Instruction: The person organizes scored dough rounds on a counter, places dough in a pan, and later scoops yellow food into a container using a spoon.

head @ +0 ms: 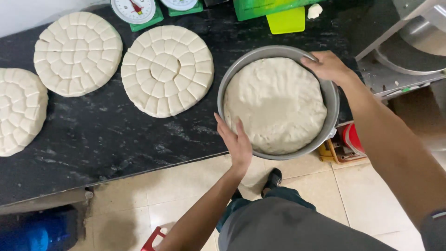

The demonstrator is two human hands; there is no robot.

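The dark marbled surface (102, 135) carried everything, and the round metal pan (331, 100) sat at its near right edge, partly overhanging the tiled floor. A single mound of pale dough (274, 104) filled the pan almost to the rim; it looked soft, sticky and heavy, so the stiff rim seemed the sound place to grip, on opposite sides. The right hand (327, 65) had its fingers hooked over the far rim, grasping it. The left hand (237, 139) lay flat against the near wall, fingers straight and not curled around anything. Left of the pan lay three scored dough rounds (167, 69); beyond it stood scales (135, 10) and a green scraper (288, 21).
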